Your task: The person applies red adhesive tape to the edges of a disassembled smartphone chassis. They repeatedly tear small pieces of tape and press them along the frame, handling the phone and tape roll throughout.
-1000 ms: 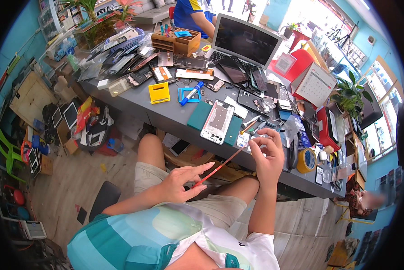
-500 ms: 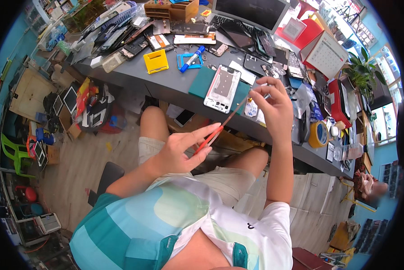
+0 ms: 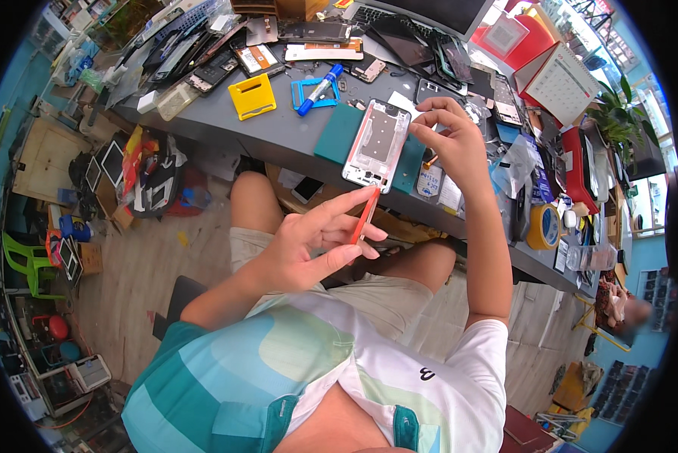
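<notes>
My left hand (image 3: 305, 245) is closed on a slim red strip (image 3: 366, 215) with a greyish side, held between thumb and fingers; its exact kind is unclear. The strip's upper end comes up to the lower edge of an opened phone frame (image 3: 379, 143), white-rimmed with a grey plate inside. That phone frame lies on a teal mat (image 3: 337, 136) at the desk's front edge. Beside the frame's right side hovers my right hand (image 3: 454, 140), thumb and fingers bent together. Anything between those fingertips is too small to make out.
On the grey desk (image 3: 256, 143) lie a yellow holder (image 3: 252, 97), a blue frame (image 3: 303, 92), and a blue marker (image 3: 321, 90). Phone parts pile up behind, before a laptop (image 3: 445, 16). Yellow tape (image 3: 543, 226) and a calendar (image 3: 558, 87) stand at right.
My right hand has moved up and slightly away from the left. The thin length that stretched between both hands no longer shows; the red strip now stands steeper in my left hand.
</notes>
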A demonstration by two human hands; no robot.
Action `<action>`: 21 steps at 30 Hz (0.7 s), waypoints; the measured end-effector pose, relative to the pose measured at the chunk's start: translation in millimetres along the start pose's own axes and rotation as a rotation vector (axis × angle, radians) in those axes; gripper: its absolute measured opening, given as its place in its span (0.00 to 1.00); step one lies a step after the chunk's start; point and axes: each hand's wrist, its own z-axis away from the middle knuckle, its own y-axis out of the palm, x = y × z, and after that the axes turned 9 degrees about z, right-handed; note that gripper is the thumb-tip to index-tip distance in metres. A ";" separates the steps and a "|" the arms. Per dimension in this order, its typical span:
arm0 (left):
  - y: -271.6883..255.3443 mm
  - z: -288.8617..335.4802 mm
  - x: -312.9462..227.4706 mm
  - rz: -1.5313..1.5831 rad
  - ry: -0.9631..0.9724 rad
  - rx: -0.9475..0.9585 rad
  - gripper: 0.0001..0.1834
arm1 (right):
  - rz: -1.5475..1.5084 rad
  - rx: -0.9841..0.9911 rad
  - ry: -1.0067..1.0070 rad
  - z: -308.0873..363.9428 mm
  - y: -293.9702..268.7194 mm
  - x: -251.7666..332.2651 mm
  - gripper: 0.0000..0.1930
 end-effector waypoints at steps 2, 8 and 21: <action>-1.7 -6.1 0.6 0.106 -0.029 -0.023 0.39 | 0.024 0.014 0.008 -4.6 0.4 1.0 0.09; 1.0 -30.3 -10.9 0.198 -0.071 -0.057 0.39 | 0.087 0.057 -0.001 -17.4 1.7 -8.0 0.11; -0.2 -57.2 -17.7 0.240 -0.129 -0.124 0.37 | 0.039 0.065 0.034 -25.1 8.0 -21.4 0.09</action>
